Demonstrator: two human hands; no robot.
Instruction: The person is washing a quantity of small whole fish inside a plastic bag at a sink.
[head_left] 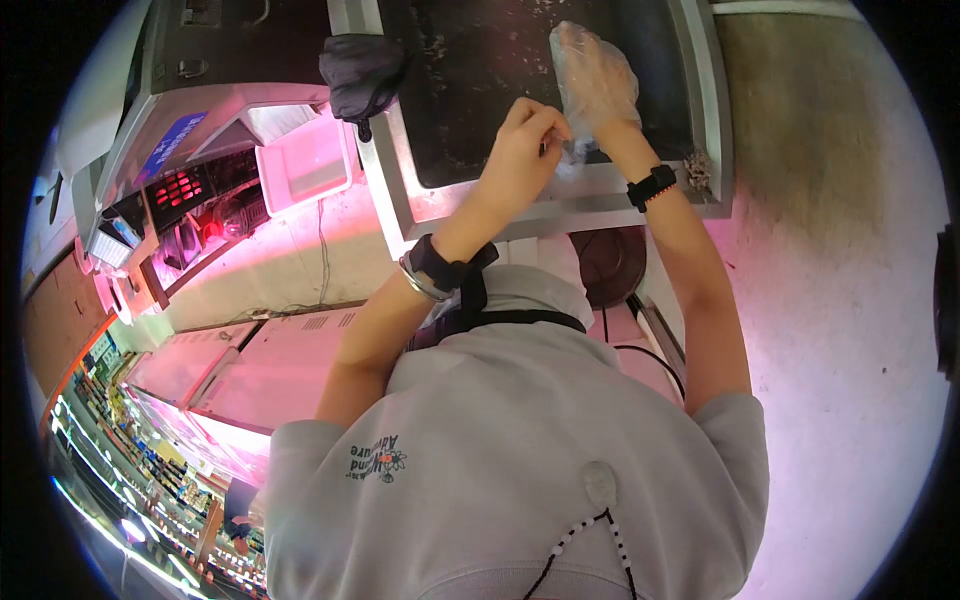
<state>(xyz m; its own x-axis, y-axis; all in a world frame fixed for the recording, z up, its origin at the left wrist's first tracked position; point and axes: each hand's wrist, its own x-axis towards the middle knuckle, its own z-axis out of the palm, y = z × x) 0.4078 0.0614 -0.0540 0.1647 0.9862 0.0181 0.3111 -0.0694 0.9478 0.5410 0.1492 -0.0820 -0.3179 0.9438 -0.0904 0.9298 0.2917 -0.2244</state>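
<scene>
My right hand [598, 85] wears a thin clear plastic glove [615, 75] and reaches over the dark panel, its fingers stretched out and holding nothing. Beside it, my bare left hand [525, 145] has its fingers curled in at the edge of the glove, where loose clear plastic [575, 155] hangs near the right wrist. A black band [652, 187] circles my right wrist. On the left wrist are another black band [438, 262] and a silver bangle [420, 280]. Both hands are above a dark, wet-looking recessed surface [470, 110] in a metal frame [410, 200].
A crumpled black bag or cloth [362, 75] sits on the frame's left edge. Farther left are a machine with a blue label [175, 140], a white plastic tray [310, 165] and a red-lit display [180, 188]. A round brown container [612, 265] stands below the frame.
</scene>
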